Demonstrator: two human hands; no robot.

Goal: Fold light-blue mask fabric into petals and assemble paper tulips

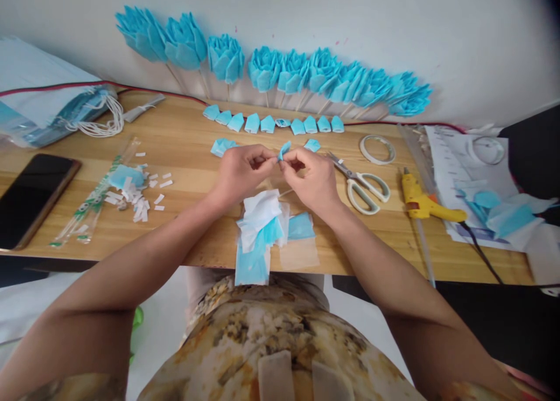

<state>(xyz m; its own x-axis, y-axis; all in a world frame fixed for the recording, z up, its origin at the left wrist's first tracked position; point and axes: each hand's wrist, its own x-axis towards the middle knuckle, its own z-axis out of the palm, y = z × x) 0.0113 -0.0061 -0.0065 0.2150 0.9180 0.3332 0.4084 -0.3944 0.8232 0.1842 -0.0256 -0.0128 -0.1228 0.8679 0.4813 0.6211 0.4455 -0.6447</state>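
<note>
Pinched between the fingertips of both hands is a small folded piece of blue fabric, held just above the wooden table. My left hand closes on its left side and my right hand on its right. Behind my hands runs a row of small folded blue petals, with a few more petals nearer my left hand. Below my hands lies a pile of blue and white fabric pieces, partly over the table's front edge. Scissors rest just right of my right hand.
Blue fabric flowers on sticks lean along the wall. At right are a tape roll, a yellow glue gun and papers. At left lie a phone, white scraps and a bag of masks.
</note>
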